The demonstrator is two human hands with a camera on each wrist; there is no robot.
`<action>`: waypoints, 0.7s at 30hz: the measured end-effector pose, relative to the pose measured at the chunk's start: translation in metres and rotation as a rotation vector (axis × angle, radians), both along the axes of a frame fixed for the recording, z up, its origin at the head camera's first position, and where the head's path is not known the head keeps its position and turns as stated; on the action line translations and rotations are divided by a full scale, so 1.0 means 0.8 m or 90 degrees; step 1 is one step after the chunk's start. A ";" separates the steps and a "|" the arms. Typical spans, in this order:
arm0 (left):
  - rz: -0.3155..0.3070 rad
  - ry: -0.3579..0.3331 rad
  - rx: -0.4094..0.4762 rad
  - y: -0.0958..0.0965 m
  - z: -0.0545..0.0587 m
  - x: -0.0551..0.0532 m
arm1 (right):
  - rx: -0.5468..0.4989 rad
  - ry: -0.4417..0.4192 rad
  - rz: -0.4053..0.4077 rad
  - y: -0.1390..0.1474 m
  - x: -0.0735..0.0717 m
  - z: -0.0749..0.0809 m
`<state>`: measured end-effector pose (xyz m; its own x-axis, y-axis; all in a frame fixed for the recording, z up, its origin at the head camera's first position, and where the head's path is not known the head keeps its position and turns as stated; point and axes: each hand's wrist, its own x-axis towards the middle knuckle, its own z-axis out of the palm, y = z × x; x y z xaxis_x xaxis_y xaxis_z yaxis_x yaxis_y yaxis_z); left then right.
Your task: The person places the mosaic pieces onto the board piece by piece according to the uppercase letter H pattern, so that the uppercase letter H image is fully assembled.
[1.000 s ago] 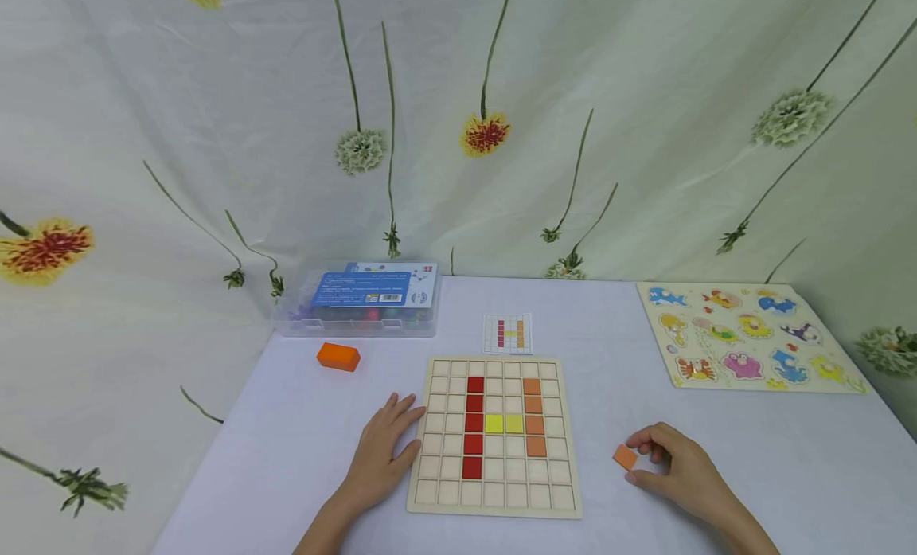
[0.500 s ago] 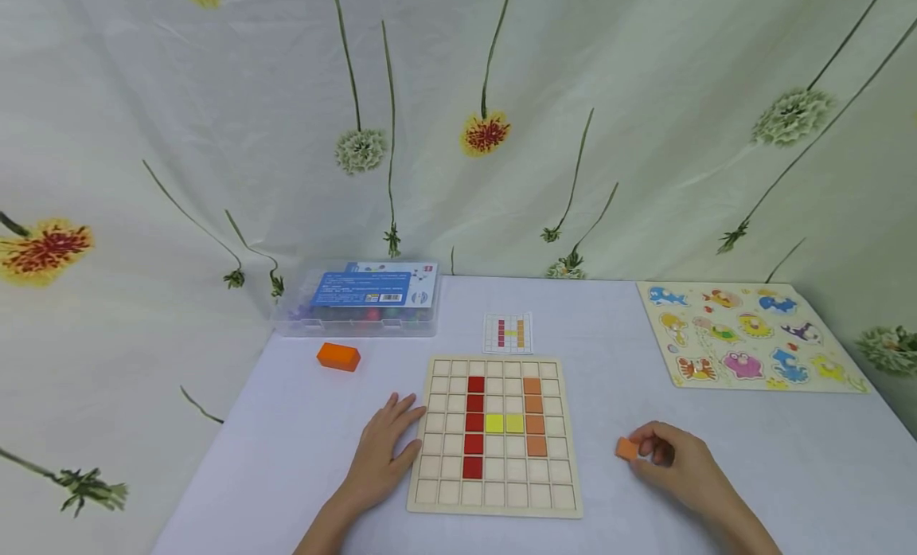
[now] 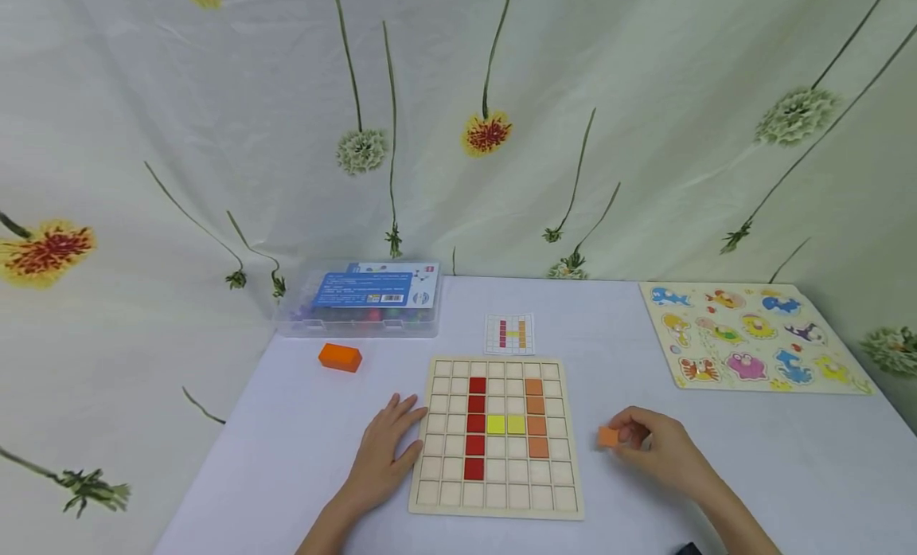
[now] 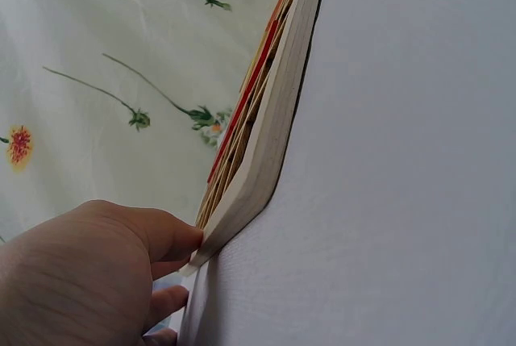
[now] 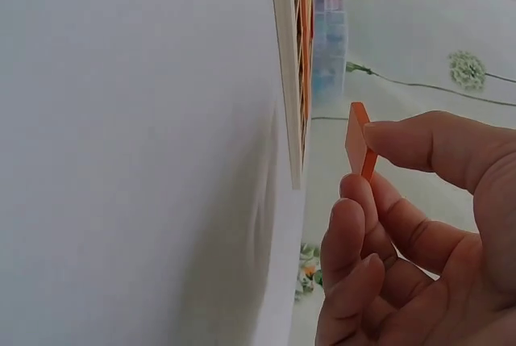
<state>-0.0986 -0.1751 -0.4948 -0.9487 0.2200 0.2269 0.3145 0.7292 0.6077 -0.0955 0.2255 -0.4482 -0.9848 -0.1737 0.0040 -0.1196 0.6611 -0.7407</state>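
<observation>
Between thumb and fingers, my right hand pinches a square orange tile, to the right of the board and above the cloth; the right wrist view shows this orange tile held by its edges. A wooden grid board lies in the middle. On it stand a column of several red tiles, a pair of yellow tiles and a shorter column of orange tiles. My left hand rests at the board's left edge, fingers extended; in the left wrist view its thumb touches the board's side.
Behind the board lies a small printed pattern card. An orange block sits at left, before a clear plastic box. A sea-animal puzzle board lies at back right. A flowered curtain hangs behind the white-covered table.
My right hand has moved left and slightly away from me, bringing the orange tile closer to the board and turning it. The left hand stays at the board's edge.
</observation>
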 end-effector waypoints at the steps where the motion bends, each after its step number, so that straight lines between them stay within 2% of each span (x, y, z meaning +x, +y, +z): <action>1: 0.000 0.003 -0.002 0.000 0.000 0.000 | -0.007 0.000 0.007 -0.004 0.000 0.001; 11: -0.001 -0.017 -0.005 0.001 0.001 -0.001 | -0.022 0.020 0.095 -0.046 0.004 0.006; 21: -0.002 -0.009 -0.007 -0.001 -0.001 -0.001 | -0.047 0.004 0.170 -0.072 0.007 -0.004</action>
<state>-0.0996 -0.1759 -0.4955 -0.9510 0.2260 0.2110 0.3086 0.7348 0.6040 -0.0899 0.1677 -0.4517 -0.9043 -0.4258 0.0318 -0.2867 0.5502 -0.7843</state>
